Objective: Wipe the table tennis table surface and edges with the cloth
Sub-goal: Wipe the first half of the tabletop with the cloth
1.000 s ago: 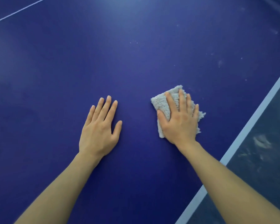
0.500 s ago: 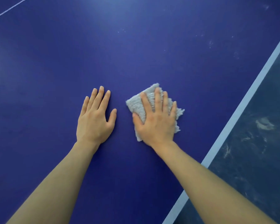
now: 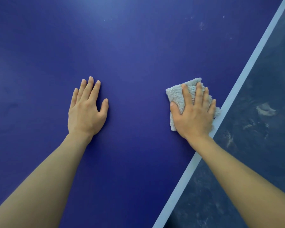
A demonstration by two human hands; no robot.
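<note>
The blue table tennis table (image 3: 130, 55) fills most of the head view. Its white edge line (image 3: 247, 68) runs diagonally down the right side. A folded grey fluffy cloth (image 3: 176, 95) lies flat on the blue surface, its right corner touching the white line. My right hand (image 3: 193, 116) presses flat on the cloth with straight, spread fingers and covers most of it. My left hand (image 3: 86, 111) rests flat on the bare table to the left, palm down, fingers straight, well apart from the cloth.
Beyond the white edge lies a dark, scuffed floor (image 3: 262, 129) with pale marks. Small white specks and a smudge (image 3: 201, 24) dot the blue surface at the upper right.
My right hand has slid the cloth to the right, away from my left hand, up to the white edge line. My left hand stays flat on the table.
</note>
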